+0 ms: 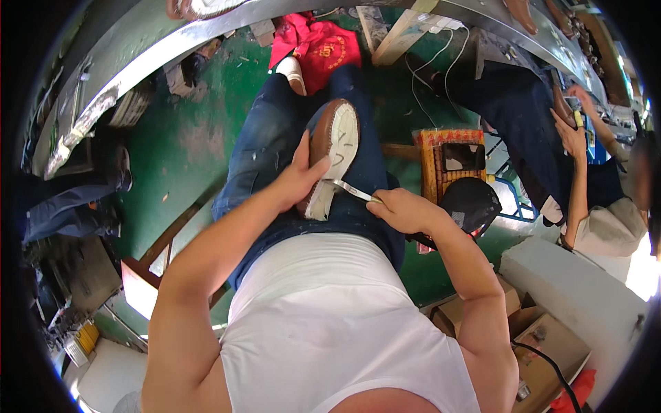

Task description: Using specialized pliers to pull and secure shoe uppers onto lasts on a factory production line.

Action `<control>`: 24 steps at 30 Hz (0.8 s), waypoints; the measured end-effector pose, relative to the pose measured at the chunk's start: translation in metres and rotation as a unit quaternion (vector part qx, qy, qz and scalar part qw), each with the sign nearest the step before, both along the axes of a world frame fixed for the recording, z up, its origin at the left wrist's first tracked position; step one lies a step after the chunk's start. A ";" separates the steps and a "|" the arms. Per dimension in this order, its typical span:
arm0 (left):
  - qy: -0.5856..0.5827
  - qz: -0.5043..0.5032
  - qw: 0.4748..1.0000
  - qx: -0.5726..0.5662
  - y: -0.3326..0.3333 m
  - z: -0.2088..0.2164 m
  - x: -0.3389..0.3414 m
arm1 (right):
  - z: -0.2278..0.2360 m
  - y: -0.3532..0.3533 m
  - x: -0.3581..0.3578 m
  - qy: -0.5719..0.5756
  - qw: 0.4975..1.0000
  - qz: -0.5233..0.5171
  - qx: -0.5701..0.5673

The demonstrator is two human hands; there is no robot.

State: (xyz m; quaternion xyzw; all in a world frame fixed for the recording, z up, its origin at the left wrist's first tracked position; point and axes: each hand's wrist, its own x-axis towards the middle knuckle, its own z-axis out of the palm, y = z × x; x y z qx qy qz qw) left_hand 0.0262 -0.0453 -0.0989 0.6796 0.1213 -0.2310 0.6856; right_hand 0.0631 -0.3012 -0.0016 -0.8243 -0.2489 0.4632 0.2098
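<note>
A brown shoe (343,141) rests on my thighs with its pale underside up and toe pointing away from me. Dark curved marks show on that underside, and stitching runs along its edge. My left hand (297,180) grips the shoe from the left, thumb lying over the sole. In my right hand (406,210) is a slim, bent silver metal tool (355,191). Its curved, wider end meets the sole near the heel part, beside my left thumb. The tool's exact kind is not clear, as my fist covers its rear end.
To my right, a woven seat (434,162) bears a dark phone (463,157), with a black cap (471,205) close by. A co-worker (578,151) handles another shoe at far right. A metal-edged bench (227,24) curves across the front. Red cloth (323,48) lies beyond my feet.
</note>
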 end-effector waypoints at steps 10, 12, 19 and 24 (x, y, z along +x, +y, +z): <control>-0.029 0.004 0.999 0.032 0.000 -0.011 -0.025 | 0.038 0.009 0.028 0.146 0.985 -0.095 -0.007; -0.076 0.003 0.995 0.066 -0.001 -0.013 -0.030 | 0.028 0.024 0.012 -0.073 0.982 -0.112 0.131; -0.036 -0.031 0.998 0.036 0.022 0.013 -0.021 | -0.016 0.020 0.008 0.000 0.978 -0.166 0.126; -0.012 0.016 0.984 -0.180 0.090 0.107 -0.031 | -0.064 -0.002 -0.003 0.091 0.882 -0.379 0.265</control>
